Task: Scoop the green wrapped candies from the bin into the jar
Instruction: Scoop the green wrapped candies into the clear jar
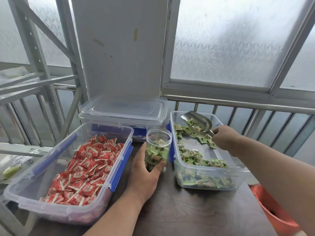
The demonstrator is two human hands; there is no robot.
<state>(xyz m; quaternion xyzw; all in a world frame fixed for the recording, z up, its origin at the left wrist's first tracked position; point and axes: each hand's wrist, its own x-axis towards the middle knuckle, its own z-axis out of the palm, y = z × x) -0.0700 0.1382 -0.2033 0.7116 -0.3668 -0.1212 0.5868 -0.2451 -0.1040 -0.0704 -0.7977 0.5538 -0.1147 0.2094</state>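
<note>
A clear plastic jar [158, 138], open at the top and over half full of green candies, stands upright on the dark table. My left hand [144, 169] wraps around its lower part. To its right sits a clear bin [201, 178] with green wrapped candies [192, 158] scattered over its floor. My right hand [225, 137] is inside the bin and grips the handle of a metal scoop [198, 120]. The scoop is raised over the bin's far end with a few green candies in it.
A larger clear bin [109, 169] of red wrapped candies stands left of the jar. Behind it sits a lidded clear container [122, 111] against a white panel. A metal railing runs behind the table. An orange-red tub [272, 212] is at the lower right.
</note>
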